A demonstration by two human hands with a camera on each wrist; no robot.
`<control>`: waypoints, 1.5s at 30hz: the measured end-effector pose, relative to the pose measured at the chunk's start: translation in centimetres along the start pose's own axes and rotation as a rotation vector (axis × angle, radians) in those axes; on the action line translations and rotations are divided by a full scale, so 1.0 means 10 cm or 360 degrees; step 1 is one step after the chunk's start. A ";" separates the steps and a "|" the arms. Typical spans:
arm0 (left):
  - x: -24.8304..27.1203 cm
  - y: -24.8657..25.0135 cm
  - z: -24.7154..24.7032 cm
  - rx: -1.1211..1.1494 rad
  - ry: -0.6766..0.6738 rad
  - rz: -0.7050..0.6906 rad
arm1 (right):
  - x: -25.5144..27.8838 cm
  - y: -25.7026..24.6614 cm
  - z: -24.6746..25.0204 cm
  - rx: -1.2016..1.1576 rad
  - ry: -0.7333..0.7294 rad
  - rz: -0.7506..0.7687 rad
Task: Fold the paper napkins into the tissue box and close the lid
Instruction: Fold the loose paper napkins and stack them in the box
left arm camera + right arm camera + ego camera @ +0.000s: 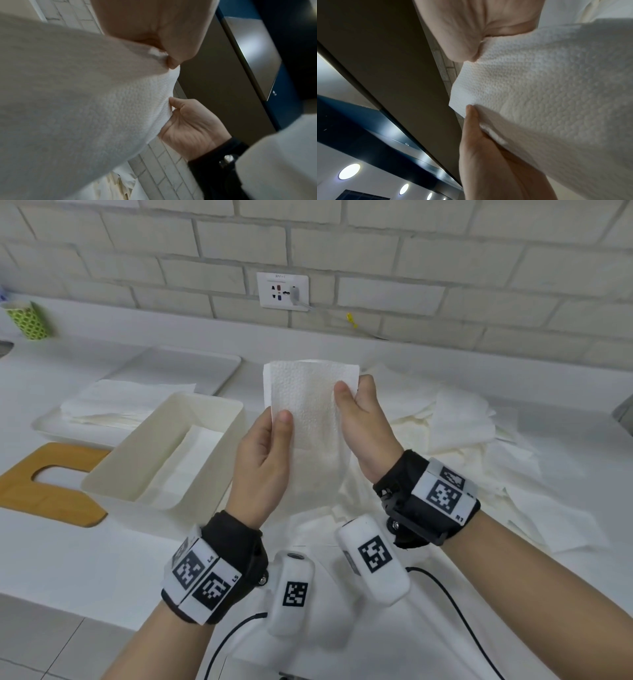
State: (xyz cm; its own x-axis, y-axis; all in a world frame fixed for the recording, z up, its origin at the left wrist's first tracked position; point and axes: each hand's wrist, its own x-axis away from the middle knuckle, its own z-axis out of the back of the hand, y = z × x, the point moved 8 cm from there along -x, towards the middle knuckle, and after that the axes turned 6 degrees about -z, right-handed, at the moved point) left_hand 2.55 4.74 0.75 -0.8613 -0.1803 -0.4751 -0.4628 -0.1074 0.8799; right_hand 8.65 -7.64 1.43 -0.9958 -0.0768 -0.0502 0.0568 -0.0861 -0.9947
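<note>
White embossed napkin [310, 402] held upright in air over counter [85, 559], right of open tissue box [164, 450]. My left hand [263, 453] pinched its left edge, my right hand [364, 422] its right; both palms faced me.

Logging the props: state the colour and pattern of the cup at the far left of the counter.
The cup is green with a pale honeycomb-like pattern, seen best in the head view.

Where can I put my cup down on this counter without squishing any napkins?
Bare counter lies at the near left, in front of the wooden lid and tissue box. Another bare strip runs along the brick wall, behind the tray. The right side is crowded with loose napkins.
</note>
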 end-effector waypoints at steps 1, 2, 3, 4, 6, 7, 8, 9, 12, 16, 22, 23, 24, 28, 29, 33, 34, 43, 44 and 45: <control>0.00 0.00 0.01 -0.0010 0.0016 0.0011 | 0.00 -0.01 -0.01 -0.0006 -0.0014 0.0020; -0.01 -0.01 0.03 -0.0004 0.0035 0.0029 | 0.01 -0.03 -0.02 -0.0019 -0.0031 0.0050; -0.02 -0.03 0.04 0.0001 0.0059 0.0044 | 0.02 -0.04 -0.03 -0.0046 -0.0048 0.0085; -0.03 -0.05 0.07 0.0005 0.0081 0.0055 | 0.03 -0.05 -0.03 -0.0083 -0.0071 0.0118; -0.05 -0.09 0.12 0.0000 0.0140 0.0081 | 0.03 0.01 -0.04 -0.0134 -0.0144 0.0118; -0.06 -0.11 0.14 -0.0007 0.0170 0.0094 | 0.02 0.05 -0.05 -0.0135 -0.0200 0.0081; -0.07 -0.12 0.16 0.0006 0.0189 0.0101 | 0.03 0.09 -0.07 -0.0125 -0.0262 0.0037; -0.08 -0.12 0.16 0.0036 0.0196 0.0100 | 0.02 0.13 -0.08 -0.0116 -0.0320 -0.0001; -0.08 -0.24 0.13 0.0196 0.0160 0.0214 | 0.03 0.13 -0.09 -0.0043 -0.0384 0.0042; -0.02 -0.39 -0.02 0.0555 -0.0083 0.0540 | 0.06 -0.02 -0.09 0.0046 -0.0384 0.0350; -0.03 -0.42 0.19 0.0354 0.0152 0.0465 | 0.01 0.06 0.06 0.0512 -0.0308 0.0323; -0.04 -0.43 0.24 0.0287 0.0190 0.0437 | 0.02 0.10 0.05 0.0577 -0.0368 0.0294; -0.05 -0.44 0.27 0.0230 0.0209 0.0428 | 0.03 0.14 0.05 0.0639 -0.0414 0.0262; -0.03 -0.51 0.42 0.0037 0.0268 0.0429 | 0.16 0.35 -0.02 0.1219 -0.0728 0.0306; -0.02 -0.53 0.45 -0.0004 0.0280 0.0435 | 0.25 0.48 -0.10 0.1493 -0.0956 0.0354; 0.01 -0.59 0.53 -0.0100 0.0307 0.0448 | 0.71 1.04 -0.33 0.2262 -0.1804 0.0465; 0.01 -0.58 0.54 -0.0107 0.0309 0.0453 | 0.78 1.12 -0.34 0.2362 -0.1891 0.0484; 0.06 -0.58 0.56 -0.0117 0.0314 0.0500 | 0.85 1.27 -0.33 0.2591 -0.1739 0.0681; 0.07 -0.58 0.55 -0.0120 0.0307 0.0503 | 0.84 1.27 -0.32 0.2640 -0.1685 0.0725; 0.07 -0.57 0.55 -0.0120 0.0300 0.0504 | 0.82 1.26 -0.31 0.2681 -0.1630 0.0744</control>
State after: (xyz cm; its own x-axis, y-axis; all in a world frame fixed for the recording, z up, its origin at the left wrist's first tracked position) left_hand 3.49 10.60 -4.58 -0.9025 -0.3920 -0.1787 -0.1568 -0.0876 0.9837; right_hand 0.98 -6.28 -11.78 -0.5232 -0.7338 0.4334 0.8465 -0.5064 0.1645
